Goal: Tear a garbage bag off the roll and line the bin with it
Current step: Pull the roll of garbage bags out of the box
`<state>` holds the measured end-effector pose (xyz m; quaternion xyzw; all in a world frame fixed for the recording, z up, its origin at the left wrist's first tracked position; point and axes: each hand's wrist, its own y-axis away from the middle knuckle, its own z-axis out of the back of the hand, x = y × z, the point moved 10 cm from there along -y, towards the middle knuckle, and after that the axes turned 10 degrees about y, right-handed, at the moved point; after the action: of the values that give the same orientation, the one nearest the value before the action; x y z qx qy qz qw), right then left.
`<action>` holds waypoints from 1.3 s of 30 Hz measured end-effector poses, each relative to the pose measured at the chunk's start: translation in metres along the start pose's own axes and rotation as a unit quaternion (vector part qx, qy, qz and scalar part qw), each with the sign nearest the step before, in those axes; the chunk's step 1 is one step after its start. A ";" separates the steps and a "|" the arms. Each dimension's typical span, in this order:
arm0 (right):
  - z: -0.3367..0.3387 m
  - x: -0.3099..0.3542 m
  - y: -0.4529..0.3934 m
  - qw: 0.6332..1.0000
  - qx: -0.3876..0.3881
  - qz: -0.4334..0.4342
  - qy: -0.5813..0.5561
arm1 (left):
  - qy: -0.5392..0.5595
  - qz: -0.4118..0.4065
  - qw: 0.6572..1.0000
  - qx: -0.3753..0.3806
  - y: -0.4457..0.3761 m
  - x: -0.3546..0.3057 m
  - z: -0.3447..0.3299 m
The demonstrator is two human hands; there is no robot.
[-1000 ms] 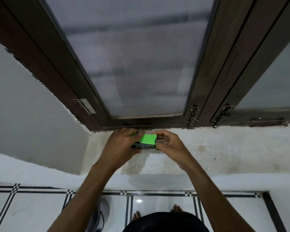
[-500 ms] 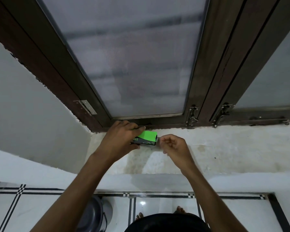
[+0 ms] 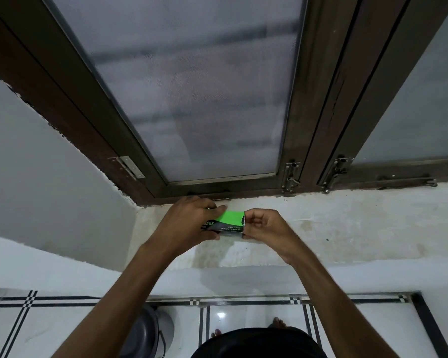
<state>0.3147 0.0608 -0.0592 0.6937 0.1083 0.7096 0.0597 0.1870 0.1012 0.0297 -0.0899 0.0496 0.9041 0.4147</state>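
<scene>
A small green and black box of garbage bags (image 3: 228, 223) is held just above the white window sill (image 3: 347, 228). My left hand (image 3: 184, 223) grips the box's left end, thumb on top. My right hand (image 3: 265, 224) pinches the box's right end, where the cardboard edge looks torn. No bag shows outside the box. A grey bin (image 3: 146, 334) stands on the floor below, partly hidden behind my left forearm.
A dark-framed window (image 3: 204, 99) with frosted panes rises right behind the sill, with latches at its lower edge. A white wall (image 3: 36, 164) closes the left side. White floor tiles with black lines (image 3: 243, 319) and my bare toes lie below.
My right hand, off the box half a second ago, is back on its right end. The box has come slightly toward me from the window frame.
</scene>
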 end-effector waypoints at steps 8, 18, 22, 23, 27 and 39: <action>-0.008 0.005 -0.001 0.997 -0.033 0.009 0.075 | -0.013 0.022 1.000 -0.001 0.003 0.001 -0.001; -0.013 0.007 0.012 0.993 0.008 0.003 0.119 | 0.029 0.004 1.000 0.007 0.018 0.009 -0.013; -0.007 0.001 0.019 0.989 -0.007 -0.018 0.143 | 0.061 0.022 0.998 -0.008 0.024 0.019 -0.024; -0.004 -0.002 0.021 0.988 -0.011 -0.024 0.149 | 0.068 0.028 0.997 -0.009 0.026 0.023 -0.027; 0.019 -0.014 0.029 0.985 -0.038 -0.048 0.164 | 0.087 0.050 0.995 -0.013 0.034 0.040 -0.037; 0.065 0.005 0.043 0.928 -0.156 0.006 0.339 | 0.121 0.135 0.981 -0.072 0.064 0.091 -0.051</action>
<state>0.3826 0.0253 -0.0429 0.3948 0.0060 0.9105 0.1230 0.0868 0.1189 -0.0374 -0.2211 0.0457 0.9354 0.2721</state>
